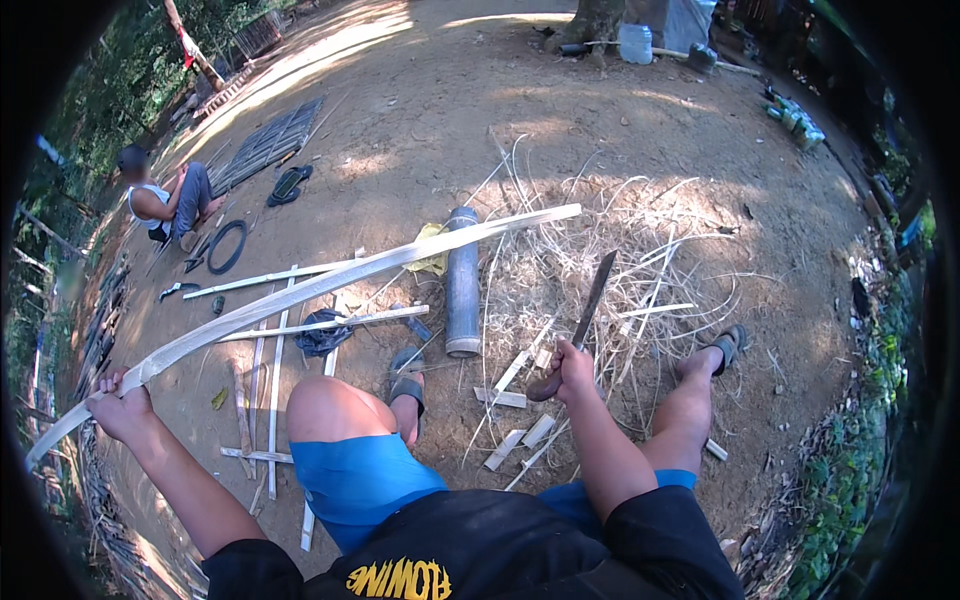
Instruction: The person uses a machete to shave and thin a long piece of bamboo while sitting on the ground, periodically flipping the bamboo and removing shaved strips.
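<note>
My left hand (122, 407) is closed around a long pale bamboo strip (330, 287) near its lower left end. The strip slants up to the right, and its far part passes over a dark upright cylinder (462, 290); whether the two touch I cannot tell. In my right hand (573, 372) is the wooden handle of a machete (596, 298), its dark blade pointing up and away from me. Blade and strip are apart. A heap of thin curled shavings (630, 240) lies on the ground beyond the machete.
Short bamboo pieces (505, 449) are scattered between my feet, and longer slats (275, 400) lie to the left. A black plastic bag (322, 332) rests among them. Another person (165, 200) sits at the far left near a black ring (227, 247). Plants (850, 480) edge the right side.
</note>
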Motion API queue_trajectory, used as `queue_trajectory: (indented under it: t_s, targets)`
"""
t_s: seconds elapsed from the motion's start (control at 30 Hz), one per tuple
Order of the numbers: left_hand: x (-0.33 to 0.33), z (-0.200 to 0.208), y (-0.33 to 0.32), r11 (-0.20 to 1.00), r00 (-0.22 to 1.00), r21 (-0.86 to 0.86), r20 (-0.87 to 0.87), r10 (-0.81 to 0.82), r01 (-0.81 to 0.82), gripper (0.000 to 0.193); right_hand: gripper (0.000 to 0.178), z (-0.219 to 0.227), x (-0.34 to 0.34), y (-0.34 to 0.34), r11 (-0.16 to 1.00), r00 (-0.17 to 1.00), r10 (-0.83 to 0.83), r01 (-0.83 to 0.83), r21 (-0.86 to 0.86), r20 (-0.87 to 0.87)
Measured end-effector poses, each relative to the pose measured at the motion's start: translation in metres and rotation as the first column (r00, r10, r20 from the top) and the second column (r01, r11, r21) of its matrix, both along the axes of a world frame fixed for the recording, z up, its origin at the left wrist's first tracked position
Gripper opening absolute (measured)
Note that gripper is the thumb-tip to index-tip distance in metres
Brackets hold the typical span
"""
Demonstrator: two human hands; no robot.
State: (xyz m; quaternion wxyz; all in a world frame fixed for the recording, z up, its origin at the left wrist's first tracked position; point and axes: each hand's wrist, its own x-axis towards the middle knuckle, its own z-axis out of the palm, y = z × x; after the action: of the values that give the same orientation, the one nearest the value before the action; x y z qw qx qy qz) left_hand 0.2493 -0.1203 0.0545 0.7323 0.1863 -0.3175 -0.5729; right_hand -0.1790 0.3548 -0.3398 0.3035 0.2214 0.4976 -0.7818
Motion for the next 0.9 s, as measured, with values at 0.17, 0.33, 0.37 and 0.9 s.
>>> queue_trajectory:
  t_s: [0.17,0.33,0.37,0.9]
  targets:
    - [-0.003,-0.008,0.020,0.994,0.999,0.108,-0.035,0.034,-0.030,0.053,0.029,0.099,-0.001,-0.003,0.972,0.954,-0.227,0.211,-0.100,-0.195]
    - [0.020,-0.018,0.026,0.985,0.996,0.160,-0.072,-0.053,0.065,0.055,0.035,0.167,-0.007,-0.021,0.911,0.842,-0.383,0.276,-0.306,-0.381]
    - [0.022,-0.020,0.028,0.984,0.995,0.164,-0.085,-0.060,0.073,0.055,0.034,0.183,-0.004,-0.025,0.900,0.815,-0.412,0.293,-0.323,-0.407]
    - [0.038,-0.041,0.047,0.976,0.991,0.214,-0.135,-0.017,0.046,0.052,0.014,0.196,0.079,-0.022,0.961,0.714,0.215,-0.034,0.274,-0.667]
